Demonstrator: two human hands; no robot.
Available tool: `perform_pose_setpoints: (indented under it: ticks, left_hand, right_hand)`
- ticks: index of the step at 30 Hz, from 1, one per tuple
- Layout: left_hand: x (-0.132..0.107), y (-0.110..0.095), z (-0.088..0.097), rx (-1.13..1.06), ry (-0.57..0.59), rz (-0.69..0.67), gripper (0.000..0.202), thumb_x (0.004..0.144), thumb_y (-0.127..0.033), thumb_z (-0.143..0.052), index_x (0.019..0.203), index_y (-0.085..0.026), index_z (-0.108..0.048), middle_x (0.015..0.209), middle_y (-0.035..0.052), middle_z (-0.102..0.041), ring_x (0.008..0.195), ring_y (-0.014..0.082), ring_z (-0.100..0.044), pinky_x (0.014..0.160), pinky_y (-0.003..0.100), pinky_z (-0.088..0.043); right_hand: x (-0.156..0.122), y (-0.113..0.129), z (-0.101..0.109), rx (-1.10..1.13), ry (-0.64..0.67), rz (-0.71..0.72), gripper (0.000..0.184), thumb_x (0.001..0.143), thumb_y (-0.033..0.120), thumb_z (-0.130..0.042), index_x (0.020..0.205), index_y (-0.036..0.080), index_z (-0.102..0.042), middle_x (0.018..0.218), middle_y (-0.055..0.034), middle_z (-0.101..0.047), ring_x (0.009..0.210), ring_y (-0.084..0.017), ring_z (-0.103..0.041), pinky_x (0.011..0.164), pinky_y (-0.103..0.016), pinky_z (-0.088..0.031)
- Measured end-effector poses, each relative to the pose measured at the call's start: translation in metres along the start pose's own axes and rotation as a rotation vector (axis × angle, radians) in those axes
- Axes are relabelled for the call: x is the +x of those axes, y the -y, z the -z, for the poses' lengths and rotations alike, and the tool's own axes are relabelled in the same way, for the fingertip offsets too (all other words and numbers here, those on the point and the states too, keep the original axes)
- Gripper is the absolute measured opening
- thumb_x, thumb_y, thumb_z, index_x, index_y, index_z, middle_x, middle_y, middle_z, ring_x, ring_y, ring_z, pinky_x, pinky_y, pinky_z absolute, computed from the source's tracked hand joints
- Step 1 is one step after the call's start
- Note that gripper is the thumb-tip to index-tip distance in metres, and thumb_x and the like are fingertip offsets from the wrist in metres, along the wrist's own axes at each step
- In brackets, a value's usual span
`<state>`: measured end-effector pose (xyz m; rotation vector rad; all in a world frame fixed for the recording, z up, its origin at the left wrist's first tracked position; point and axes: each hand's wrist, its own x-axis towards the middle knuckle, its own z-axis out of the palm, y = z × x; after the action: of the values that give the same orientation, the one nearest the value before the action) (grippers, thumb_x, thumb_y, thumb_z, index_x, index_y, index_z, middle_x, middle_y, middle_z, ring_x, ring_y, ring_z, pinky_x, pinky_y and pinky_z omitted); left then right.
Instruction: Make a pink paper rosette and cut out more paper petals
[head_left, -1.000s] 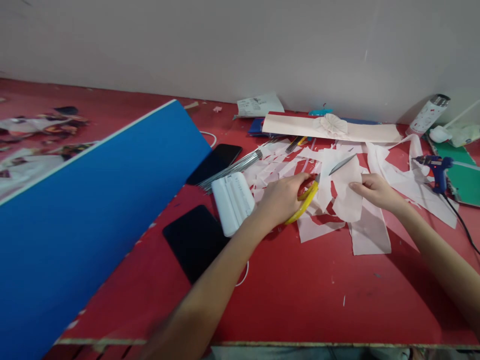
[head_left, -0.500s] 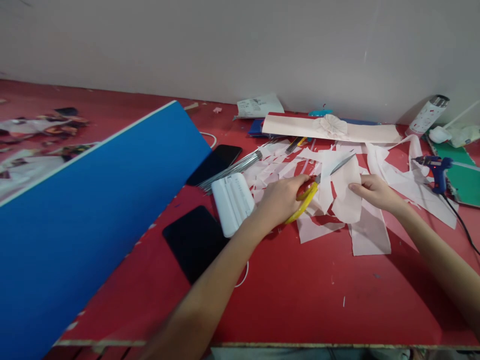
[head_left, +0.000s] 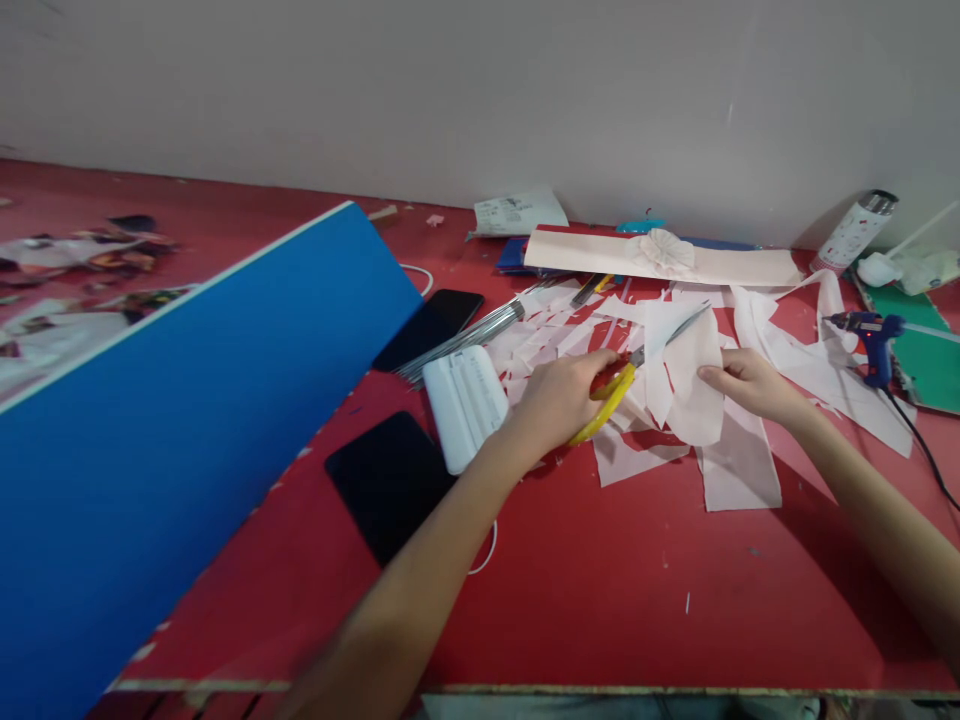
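My left hand [head_left: 564,397] is closed around the yellow handles of a pair of scissors [head_left: 616,398]. The blades point up and to the right, lying across a pale pink sheet of paper [head_left: 694,385] at its upper part. On the sheet's right edge, my right hand [head_left: 756,384] pinches it between thumb and fingers. Beneath and around both hands lie cut paper scraps [head_left: 534,335], and one larger piece [head_left: 739,468] hangs toward the front. Part of the lower blade is hidden by the paper.
At left a big blue board [head_left: 225,400] leans over the red table [head_left: 600,600]. Near my left forearm are a black tablet [head_left: 390,485], a white device [head_left: 466,408], a phone [head_left: 431,325] and wires [head_left: 480,335]. A glue gun [head_left: 874,340] and a flask [head_left: 855,235] are at right.
The scissor blades have shifted slightly against the sheet, and the red gap beside its left edge looks narrower. Both hands keep their grip in nearly the same place.
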<state>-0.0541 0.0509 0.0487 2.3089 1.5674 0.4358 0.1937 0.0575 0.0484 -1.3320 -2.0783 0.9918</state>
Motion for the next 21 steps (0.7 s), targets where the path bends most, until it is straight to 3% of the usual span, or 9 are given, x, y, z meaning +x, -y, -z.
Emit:
perform_pose_setpoints:
  ticks: [12, 21]
  left_hand:
    - [0.0005, 0.0021, -0.0032, -0.007, -0.009, -0.014, 0.031, 0.078, -0.029, -0.054, 0.106, -0.020, -0.064, 0.103, 0.0095, -0.072, 0.091, 0.0255, -0.066, 0.073, 0.032, -0.048]
    - [0.0012, 0.0000, -0.0030, 0.002, -0.010, 0.011, 0.037, 0.083, -0.035, -0.049, 0.113, -0.019, -0.062, 0.110, 0.0110, -0.070, 0.096, 0.0288, -0.065, 0.074, 0.036, -0.048]
  right_hand:
    - [-0.0004, 0.0014, -0.0011, -0.001, 0.024, 0.011, 0.032, 0.084, 0.036, -0.044, 0.058, 0.020, -0.035, 0.057, 0.0029, -0.034, 0.052, -0.009, -0.032, 0.048, -0.025, -0.025]
    - [-0.0001, 0.0025, -0.0036, -0.059, 0.032, 0.023, 0.033, 0.083, 0.034, -0.043, 0.057, 0.021, -0.027, 0.057, 0.0042, -0.027, 0.052, -0.008, -0.027, 0.048, -0.026, -0.022]
